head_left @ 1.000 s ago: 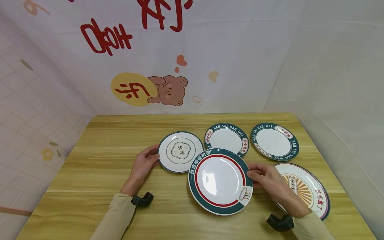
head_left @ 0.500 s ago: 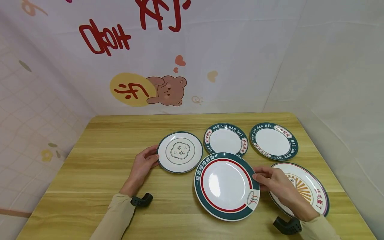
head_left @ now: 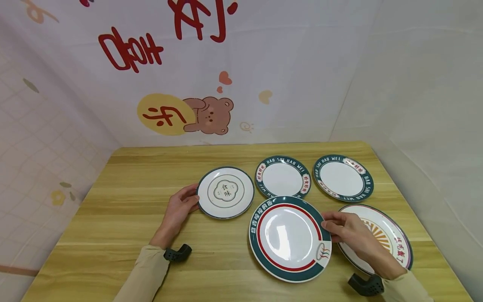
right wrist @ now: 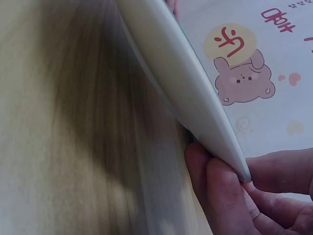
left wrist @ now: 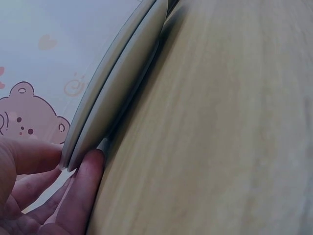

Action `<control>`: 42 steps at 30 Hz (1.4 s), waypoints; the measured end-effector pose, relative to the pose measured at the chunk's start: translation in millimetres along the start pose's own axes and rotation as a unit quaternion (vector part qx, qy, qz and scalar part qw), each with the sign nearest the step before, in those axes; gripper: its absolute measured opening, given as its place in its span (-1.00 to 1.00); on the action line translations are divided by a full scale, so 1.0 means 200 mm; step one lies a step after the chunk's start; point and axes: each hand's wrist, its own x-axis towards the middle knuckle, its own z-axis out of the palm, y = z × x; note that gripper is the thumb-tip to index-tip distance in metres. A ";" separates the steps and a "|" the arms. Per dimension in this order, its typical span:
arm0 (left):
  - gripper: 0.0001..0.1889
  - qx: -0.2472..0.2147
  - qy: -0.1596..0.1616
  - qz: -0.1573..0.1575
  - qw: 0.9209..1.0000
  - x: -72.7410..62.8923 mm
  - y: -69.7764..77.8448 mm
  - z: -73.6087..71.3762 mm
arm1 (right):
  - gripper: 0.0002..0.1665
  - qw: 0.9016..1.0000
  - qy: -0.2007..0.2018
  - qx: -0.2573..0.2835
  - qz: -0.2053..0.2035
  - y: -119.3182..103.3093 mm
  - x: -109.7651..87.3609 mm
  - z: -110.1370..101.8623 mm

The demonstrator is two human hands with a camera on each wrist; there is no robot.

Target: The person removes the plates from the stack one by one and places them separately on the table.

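My left hand (head_left: pixel 180 212) pinches the left rim of a small white plate (head_left: pixel 207 201) with a thin dark edge and a flower-shaped emblem. Two stacked rims (left wrist: pixel 105 90) show in the left wrist view, thumb on top and fingers underneath. My right hand (head_left: pixel 352 235) grips the right rim of a larger white plate (head_left: pixel 288 235) with a dark green border, a red ring and a steaming-bowl mark. The right wrist view shows this plate's pale underside (right wrist: pixel 178 73) tilted over the table, thumb above its rim and fingertips below.
Two green-bordered plates lie at the back: one plate (head_left: pixel 283 178) behind the gripped large plate, another plate (head_left: pixel 341 178) farther right. A sunburst-patterned plate (head_left: pixel 401 249) lies at right, partly behind my right hand. The wooden table (head_left: pixel 124 201) meets a printed cloth backdrop (head_left: pixel 302 84).
My right hand has moved right and slightly toward me with the large plate, uncovering more of the green-bordered plate behind. My left hand and the small plate have hardly moved.
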 end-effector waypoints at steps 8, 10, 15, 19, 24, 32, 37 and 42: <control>-0.50 0.006 -0.003 0.003 1.000 0.00 0.00 -0.01 | -0.43 1.000 -0.012 0.010 -0.008 0.01 -0.01 -0.02; -0.50 0.005 -0.005 0.007 1.000 0.00 -0.01 -0.01 | -0.43 1.000 -0.015 0.010 -0.010 0.01 -0.01 -0.03; -0.50 -0.002 -0.007 0.011 1.000 0.00 -0.02 -0.01 | -0.43 1.000 -0.012 0.003 -0.007 0.02 -0.01 -0.04; -0.50 0.000 -0.008 0.011 1.000 0.00 -0.01 0.00 | -0.44 1.000 -0.014 0.003 -0.005 0.02 -0.02 -0.05; -0.50 0.001 -0.007 0.011 1.000 0.00 -0.01 0.00 | -0.46 1.000 -0.018 0.001 -0.007 0.03 -0.01 -0.05; -0.50 0.001 -0.009 0.011 1.000 0.00 -0.01 -0.01 | -0.50 0.999 0.003 -0.043 -0.006 0.02 0.00 -0.05; -0.50 0.001 -0.010 0.012 1.000 0.00 -0.01 -0.01 | -0.56 0.990 0.037 -0.129 -0.035 0.00 -0.01 -0.03; -0.49 0.001 -0.012 0.011 1.000 0.00 -0.01 -0.01 | -0.61 0.971 0.077 -0.217 -0.060 -0.01 -0.01 -0.02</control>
